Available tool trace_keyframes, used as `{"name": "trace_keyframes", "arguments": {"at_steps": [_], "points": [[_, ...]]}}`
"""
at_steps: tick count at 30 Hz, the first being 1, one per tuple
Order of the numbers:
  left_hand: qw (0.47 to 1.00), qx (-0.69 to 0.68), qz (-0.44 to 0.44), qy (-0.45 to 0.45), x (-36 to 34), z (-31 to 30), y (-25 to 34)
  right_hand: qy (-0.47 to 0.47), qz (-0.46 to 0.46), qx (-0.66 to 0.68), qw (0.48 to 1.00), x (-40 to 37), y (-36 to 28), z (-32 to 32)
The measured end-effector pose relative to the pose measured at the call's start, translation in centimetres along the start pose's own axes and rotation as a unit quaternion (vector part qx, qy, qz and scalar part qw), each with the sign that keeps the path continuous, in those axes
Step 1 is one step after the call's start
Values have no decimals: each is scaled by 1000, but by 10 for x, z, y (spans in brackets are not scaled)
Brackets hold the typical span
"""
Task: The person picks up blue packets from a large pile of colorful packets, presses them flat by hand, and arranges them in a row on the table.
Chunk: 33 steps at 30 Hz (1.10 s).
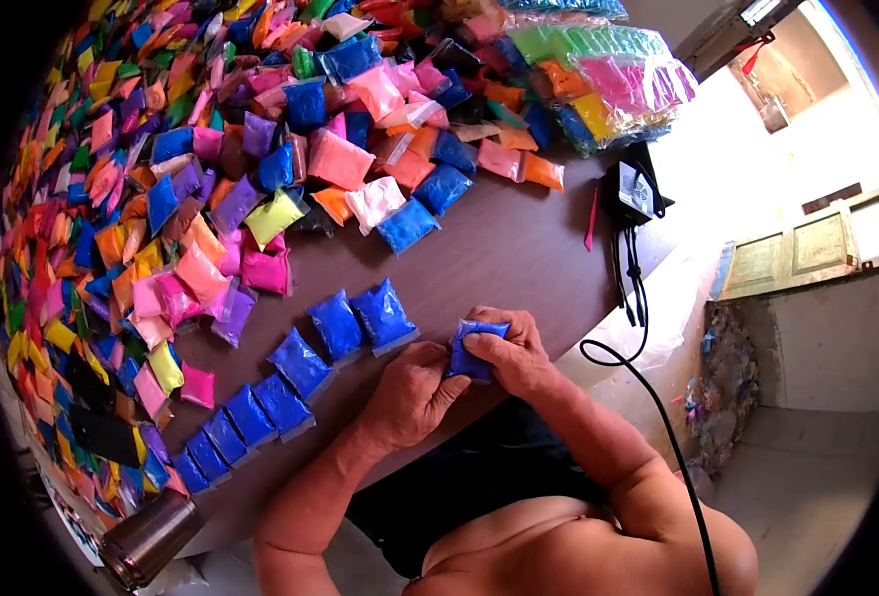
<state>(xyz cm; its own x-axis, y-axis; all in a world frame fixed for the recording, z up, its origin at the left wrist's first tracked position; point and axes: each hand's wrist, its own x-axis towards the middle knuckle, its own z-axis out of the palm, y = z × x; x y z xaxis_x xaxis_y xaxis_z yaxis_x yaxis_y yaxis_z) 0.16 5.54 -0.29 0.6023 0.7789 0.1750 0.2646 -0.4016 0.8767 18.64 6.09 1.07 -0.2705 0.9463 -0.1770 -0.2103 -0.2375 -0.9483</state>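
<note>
Between my two hands, near the front edge of the table, is a small blue packet (472,366) in clear plastic. My right hand (515,356) grips it with the thumb pressed on its face. My left hand (415,389) is closed at the packet's left edge, its fingertips partly hidden. Left of my hands, a slanting row of several blue packets lies flat; the nearest is a plump blue packet (384,314), and beside it lies another blue packet (336,326).
A large heap of many-coloured packets (211,189) covers the table's far and left side. Bundled packets (608,70) lie at the back. A black box (634,193) with cables and a red strip (592,221) sit right. A brown metallic cup (149,537) is at lower left.
</note>
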Motion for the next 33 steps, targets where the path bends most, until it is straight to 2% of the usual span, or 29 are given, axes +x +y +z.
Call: {"name": "trace_keyframes", "arguments": {"at_steps": [2,4,6,10,18,22,25,27,31,33], "points": [[998,-30,22,59,3,2,3,-9,-4,20,1000,1,4,-4],[998,-28,16,57,2,1,3,-18,-6,41,999,1,1,0],[998,-28,9,55,2,1,4,51,10,41,998,1,-3,8],[998,-24,11,54,0,0,4,39,21,57,997,3,1,5],[998,-45,-19,39,0,0,6,50,27,4,998,3,0,7],[999,-21,9,42,1,0,4,43,28,7,999,3,0,6],[999,-17,10,41,1,0,3,50,29,15,998,4,4,8],[999,-15,7,37,1,0,2,68,-19,33,997,6,6,10],[999,-18,18,40,1,2,2,81,-4,75,994,4,-2,14],[999,-24,13,40,1,1,2,37,21,57,997,5,3,6]]}}
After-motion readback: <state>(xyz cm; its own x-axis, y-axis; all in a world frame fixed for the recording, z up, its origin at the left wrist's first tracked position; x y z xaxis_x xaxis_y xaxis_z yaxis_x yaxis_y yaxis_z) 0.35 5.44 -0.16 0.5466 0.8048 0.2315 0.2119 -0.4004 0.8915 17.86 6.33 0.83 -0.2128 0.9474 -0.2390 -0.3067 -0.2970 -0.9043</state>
